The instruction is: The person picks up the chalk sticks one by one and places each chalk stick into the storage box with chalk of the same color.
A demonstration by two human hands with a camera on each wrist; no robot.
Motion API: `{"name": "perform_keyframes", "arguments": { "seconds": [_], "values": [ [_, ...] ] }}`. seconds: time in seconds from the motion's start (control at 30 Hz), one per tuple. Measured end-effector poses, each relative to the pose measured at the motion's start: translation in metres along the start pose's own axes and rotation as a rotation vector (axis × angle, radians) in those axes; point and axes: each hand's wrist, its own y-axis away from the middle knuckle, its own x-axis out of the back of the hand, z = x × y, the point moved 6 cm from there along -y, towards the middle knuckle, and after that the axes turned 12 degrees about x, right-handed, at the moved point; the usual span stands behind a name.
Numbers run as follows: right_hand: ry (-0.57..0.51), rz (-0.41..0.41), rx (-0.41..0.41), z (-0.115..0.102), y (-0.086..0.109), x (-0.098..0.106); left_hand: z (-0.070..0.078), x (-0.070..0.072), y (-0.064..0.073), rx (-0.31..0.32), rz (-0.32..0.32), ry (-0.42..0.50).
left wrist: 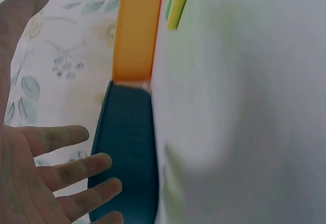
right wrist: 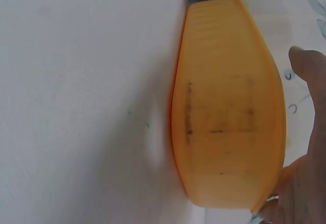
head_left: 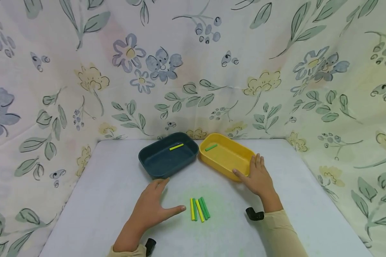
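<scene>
Several yellow and green chalk sticks (head_left: 201,210) lie side by side on the white table. My left hand (head_left: 150,208) hovers left of them, fingers and thumb spread, holding nothing. Its fingertips are near the front of a dark teal tray (head_left: 157,165), also in the left wrist view. One yellow stick (head_left: 176,147) lies in that tray. My right hand (head_left: 260,179) is at the right end of the yellow tray (head_left: 229,157), fingers extended and thumb over its near corner. Whether it touches the rim I cannot tell. A green stick (head_left: 211,147) lies in the yellow tray.
The trays stand nearly corner to corner at the back of the white table (head_left: 109,200). Behind and beside it hangs a floral cloth (head_left: 193,64). Greenish smudges mark the tabletop around the sticks. A black strap piece (head_left: 255,214) shows at the right wrist.
</scene>
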Motion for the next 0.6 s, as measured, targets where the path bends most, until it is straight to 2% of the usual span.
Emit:
{"name": "perform_keyframes", "arguments": {
  "seconds": [0.23,0.6],
  "values": [
    [0.014,0.004,-0.008,-0.001,-0.005,-0.001,0.027,-0.026,0.003,-0.086,-0.075,0.028],
    [0.015,0.008,-0.027,-0.002,-0.008,-0.001,0.055,-0.045,0.003,-0.178,-0.114,0.023]
  ]
}}
